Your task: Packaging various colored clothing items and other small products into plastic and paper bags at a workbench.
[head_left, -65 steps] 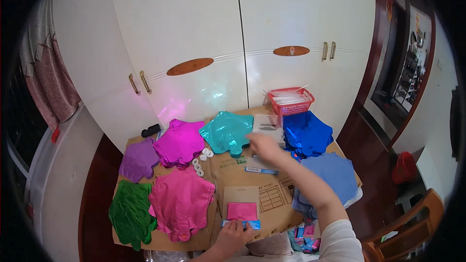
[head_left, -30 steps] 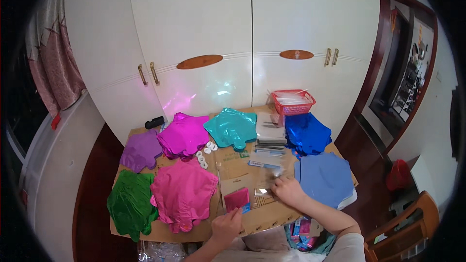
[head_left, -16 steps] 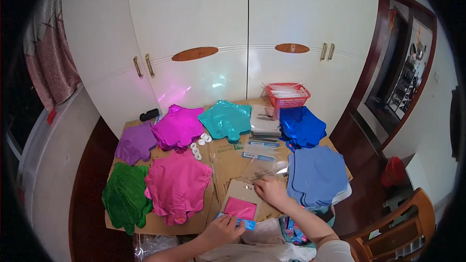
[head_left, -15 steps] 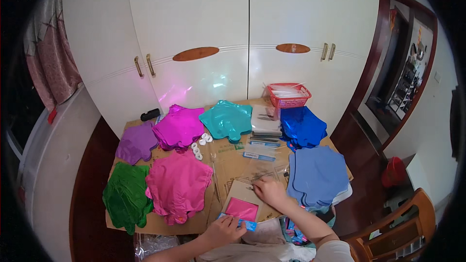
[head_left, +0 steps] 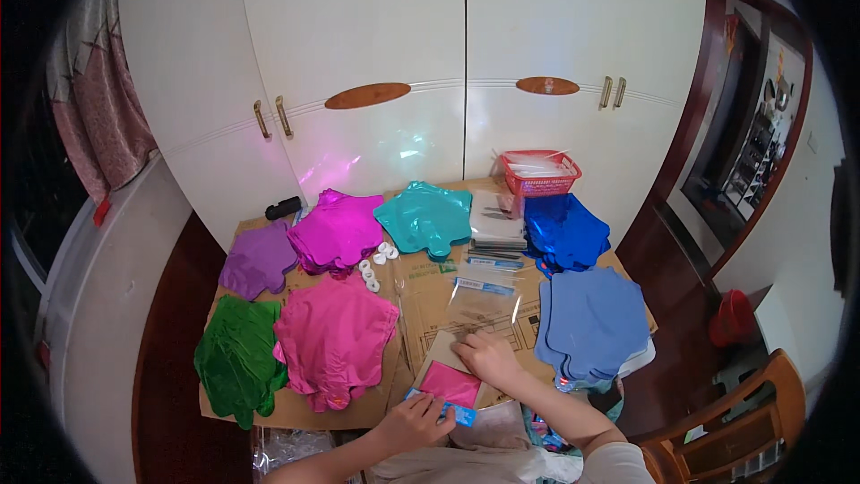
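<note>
At the table's near edge lies a grey-brown card [head_left: 439, 349] with a folded pink foil piece [head_left: 451, 384] on its lower part. A blue-printed strip [head_left: 465, 416], seemingly the end of a clear bag, crosses below the pink foil. My left hand [head_left: 418, 421] pinches this strip, fingers closed on its left part. Bent over the card's far end is my right hand [head_left: 488, 358], its fingertips curled down against the card. What lies under those fingertips is hidden.
Stacks of flat star-shaped foil surround the cardboard-covered table: pink [head_left: 336, 341], green [head_left: 240, 358], purple [head_left: 258, 258], magenta [head_left: 337, 229], teal [head_left: 425, 218], blue [head_left: 566, 231] and grey-blue [head_left: 596, 327]. Clear bags [head_left: 485, 286], white rings [head_left: 370, 276] and a red basket [head_left: 541, 183] stand farther back.
My right hand has shifted slightly and turned further over the card's far end, covering the dark mark there. My left hand stays on the blue strip. The whole view has shifted a little.
</note>
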`<state>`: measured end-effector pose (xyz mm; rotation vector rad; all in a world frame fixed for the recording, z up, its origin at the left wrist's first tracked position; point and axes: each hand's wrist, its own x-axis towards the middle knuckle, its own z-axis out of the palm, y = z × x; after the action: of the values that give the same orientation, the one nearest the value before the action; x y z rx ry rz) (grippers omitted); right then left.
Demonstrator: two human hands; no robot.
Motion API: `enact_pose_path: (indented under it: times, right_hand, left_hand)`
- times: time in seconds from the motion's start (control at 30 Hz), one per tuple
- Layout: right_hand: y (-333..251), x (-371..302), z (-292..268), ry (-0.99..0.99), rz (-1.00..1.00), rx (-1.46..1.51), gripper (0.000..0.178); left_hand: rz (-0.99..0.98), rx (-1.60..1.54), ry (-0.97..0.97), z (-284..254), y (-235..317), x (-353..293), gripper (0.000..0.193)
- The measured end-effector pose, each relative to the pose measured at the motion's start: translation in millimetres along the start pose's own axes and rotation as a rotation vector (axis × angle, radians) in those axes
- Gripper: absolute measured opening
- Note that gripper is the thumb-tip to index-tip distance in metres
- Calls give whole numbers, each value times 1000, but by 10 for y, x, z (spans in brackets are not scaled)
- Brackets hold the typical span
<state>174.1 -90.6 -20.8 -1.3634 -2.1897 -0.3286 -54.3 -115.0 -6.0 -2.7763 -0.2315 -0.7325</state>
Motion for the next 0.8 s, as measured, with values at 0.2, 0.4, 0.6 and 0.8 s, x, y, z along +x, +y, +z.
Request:
enact_pose_path:
  times: [0.2, 0.4, 0.6, 0.8]
  right_hand:
    - [-97, 13, -25, -4, -4, 89, 20]
    - [-204, 38, -144, -66, -46, 31, 18]
    - [-174, 47, -138, -110, -119, -33, 23]
    - [-91, 34, -139, 34, 87, 130, 24]
  left_hand:
    - [-31, -2, -15, 90, -51, -11, 22]
    - [-30, 32, 3, 142, -124, 91, 21]
    - [-70, 75, 0, 210, -150, 216, 20]
    - [-107, 66, -24, 278, -175, 297, 18]
